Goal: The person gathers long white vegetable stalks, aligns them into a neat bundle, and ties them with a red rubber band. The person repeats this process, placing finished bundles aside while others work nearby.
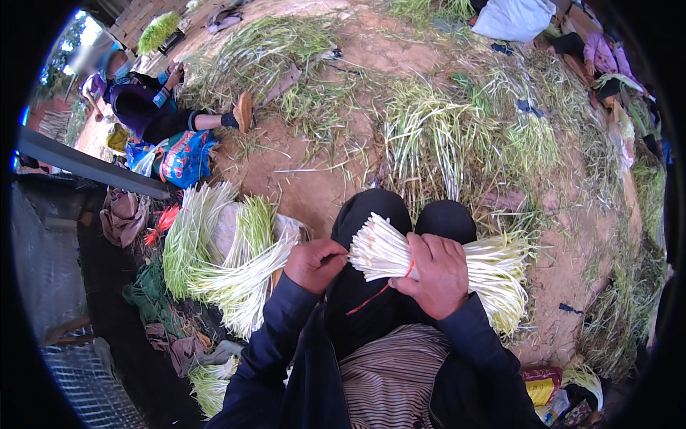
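Observation:
My right hand (437, 273) grips a thick bundle of pale garlic chives or similar stalks (380, 248) lying across my knees. The white cut ends face left; the yellow-green leafy ends (496, 279) spread out to the right. A red tie (410, 268) circles the stalks beside my right thumb, and its loose end (367, 300) hangs over my dark trousers. My left hand (316, 264) has thumb and forefinger pinched together right at the cut ends. Whether a stalk is between those fingertips is too small to tell.
More stalks (241, 281) lie in piles at my left, near red ties (162, 224). A grey metal bar (91, 161) crosses the left side. Heaps of loose greens (429, 128) cover the dirt ground. A masked person (139, 102) sits at far left; another person (605, 56) is at far right.

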A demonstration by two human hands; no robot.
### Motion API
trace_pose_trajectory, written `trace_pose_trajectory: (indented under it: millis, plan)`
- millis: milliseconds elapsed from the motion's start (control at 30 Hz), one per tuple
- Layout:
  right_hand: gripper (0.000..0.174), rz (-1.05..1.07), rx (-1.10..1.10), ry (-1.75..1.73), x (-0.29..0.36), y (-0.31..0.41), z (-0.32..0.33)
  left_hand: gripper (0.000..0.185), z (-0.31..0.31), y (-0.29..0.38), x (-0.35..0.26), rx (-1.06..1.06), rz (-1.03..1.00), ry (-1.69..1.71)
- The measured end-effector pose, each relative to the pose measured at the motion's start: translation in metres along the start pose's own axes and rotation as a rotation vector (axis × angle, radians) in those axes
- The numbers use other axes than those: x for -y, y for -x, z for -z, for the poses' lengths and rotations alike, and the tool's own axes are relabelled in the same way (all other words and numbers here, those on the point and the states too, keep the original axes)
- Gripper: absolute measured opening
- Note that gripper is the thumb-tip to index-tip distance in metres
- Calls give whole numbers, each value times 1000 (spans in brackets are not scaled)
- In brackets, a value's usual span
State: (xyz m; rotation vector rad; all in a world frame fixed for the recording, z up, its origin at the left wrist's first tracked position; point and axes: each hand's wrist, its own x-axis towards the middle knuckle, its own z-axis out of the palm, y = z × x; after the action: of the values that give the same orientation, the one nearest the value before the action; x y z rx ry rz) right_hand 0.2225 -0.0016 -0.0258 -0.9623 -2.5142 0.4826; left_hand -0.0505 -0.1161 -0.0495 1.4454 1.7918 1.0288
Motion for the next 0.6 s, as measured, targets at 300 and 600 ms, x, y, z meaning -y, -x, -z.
trace_pose_trajectory:
  millis: [300,600]
  plan:
    - [86,36,-34,39,-1,1,1,12,-4,-8,-17,5,-184,-383]
    - [84,33,-30,48,3,1,1,8,-16,-15,2,-21,-92,-114]
